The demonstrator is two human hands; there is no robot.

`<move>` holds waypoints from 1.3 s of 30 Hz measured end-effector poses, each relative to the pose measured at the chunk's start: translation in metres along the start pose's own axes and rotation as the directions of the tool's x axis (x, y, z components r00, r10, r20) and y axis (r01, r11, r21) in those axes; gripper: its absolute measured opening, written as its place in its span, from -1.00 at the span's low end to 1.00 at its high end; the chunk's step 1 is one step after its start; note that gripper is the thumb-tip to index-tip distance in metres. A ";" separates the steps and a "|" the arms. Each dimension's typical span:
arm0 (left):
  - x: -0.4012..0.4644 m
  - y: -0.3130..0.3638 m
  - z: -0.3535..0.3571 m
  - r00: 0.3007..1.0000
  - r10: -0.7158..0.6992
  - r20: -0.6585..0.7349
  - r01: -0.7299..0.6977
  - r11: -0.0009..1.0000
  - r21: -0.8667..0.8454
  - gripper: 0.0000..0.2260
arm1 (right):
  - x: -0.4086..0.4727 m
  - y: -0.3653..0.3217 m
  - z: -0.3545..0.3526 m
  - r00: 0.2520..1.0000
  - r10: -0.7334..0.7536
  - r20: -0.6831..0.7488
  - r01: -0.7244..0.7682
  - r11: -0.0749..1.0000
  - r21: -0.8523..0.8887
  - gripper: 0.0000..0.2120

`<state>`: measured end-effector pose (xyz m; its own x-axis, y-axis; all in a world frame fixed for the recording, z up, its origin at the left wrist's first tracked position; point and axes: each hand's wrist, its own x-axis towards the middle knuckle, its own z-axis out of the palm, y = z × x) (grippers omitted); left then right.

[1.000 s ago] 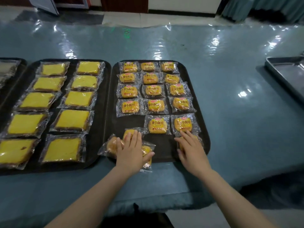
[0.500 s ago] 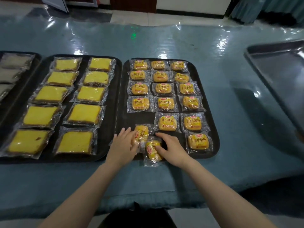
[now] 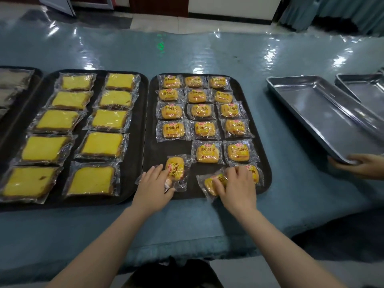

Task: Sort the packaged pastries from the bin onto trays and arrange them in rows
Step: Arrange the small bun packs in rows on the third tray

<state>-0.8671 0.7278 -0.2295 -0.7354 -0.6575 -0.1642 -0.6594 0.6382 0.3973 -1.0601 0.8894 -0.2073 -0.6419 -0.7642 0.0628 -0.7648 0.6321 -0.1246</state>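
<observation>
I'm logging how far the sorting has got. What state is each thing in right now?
Bun tray: four full rows of three, fifth and sixth unfinished.
Cake tray: ten wrapped slices in two columns.
Steel pan: empty, another person's hand on its corner.
Left hand: holding a loose bun.
Right hand: fingers curled over a front-row bun.

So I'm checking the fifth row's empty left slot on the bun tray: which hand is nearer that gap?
Left. The left hand sits just below the gap, holding a small bun packet. The right hand is farther right.
</observation>
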 end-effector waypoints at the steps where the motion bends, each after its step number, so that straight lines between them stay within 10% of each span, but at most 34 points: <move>1: 0.000 0.000 0.000 1.000 0.005 0.002 -0.005 1.000 0.005 -0.41 | 0.000 0.000 0.001 0.992 -0.129 0.017 0.128 0.991 0.024 -0.68; 4: -0.001 -0.002 -0.001 1.000 0.019 0.019 -0.019 1.000 0.021 -0.39 | 0.005 -0.001 0.003 0.890 -0.379 0.252 0.351 0.924 0.149 -0.63; 10: -0.003 -0.002 -0.003 0.998 0.017 0.054 -0.018 1.000 0.010 -0.38 | -0.001 -0.001 0.014 0.871 -0.307 0.384 0.300 0.951 0.078 -0.50; 19: -0.002 -0.002 -0.005 0.995 0.011 0.099 -0.013 1.000 0.025 -0.39 | 0.011 -0.045 0.024 0.991 0.016 0.136 -0.030 0.994 0.102 -0.52; 30: -0.006 -0.002 -0.003 1.000 0.020 0.000 -0.020 0.999 -0.033 -0.38 | 0.024 -0.041 0.011 0.974 -0.217 0.070 0.201 0.962 0.183 -0.63; 39: -0.018 -0.001 -0.009 0.978 0.054 -0.201 -0.054 0.999 0.002 -0.58 | 0.066 -0.066 0.004 0.690 -0.665 0.287 0.663 0.739 0.119 -0.34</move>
<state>-0.8518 0.7352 -0.2194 -0.7233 -0.6893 0.0422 -0.6188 0.6740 0.4035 -1.0516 0.7967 -0.1994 0.0819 -0.9841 -0.1576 -0.9842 -0.0550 -0.1682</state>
